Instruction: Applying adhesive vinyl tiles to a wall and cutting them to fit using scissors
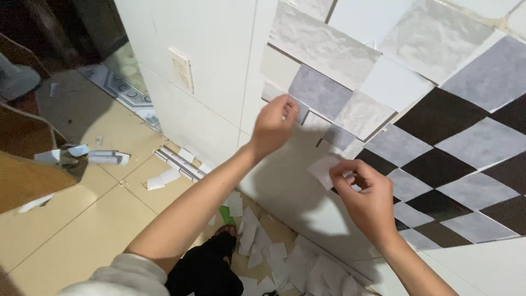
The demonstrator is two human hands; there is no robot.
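Note:
My left hand [274, 123] is raised against the wall, its fingertips pinching the edge of a grey square sticker tile [300, 109] at the left rim of a patchwork of white, grey and black square tiles [438, 115]. My right hand [364, 197] is lower and to the right, pinching a white square piece of paper [324, 169] held close to the wall. Both forearms reach up from the bottom of the view.
The white wall [219, 49] carries a cream switch plate [182, 68]. Several white paper scraps [274, 257] litter the tan tiled floor [82, 230] along the wall's base, beside my black-clad leg [205, 268]. More scraps [104, 157] lie further left.

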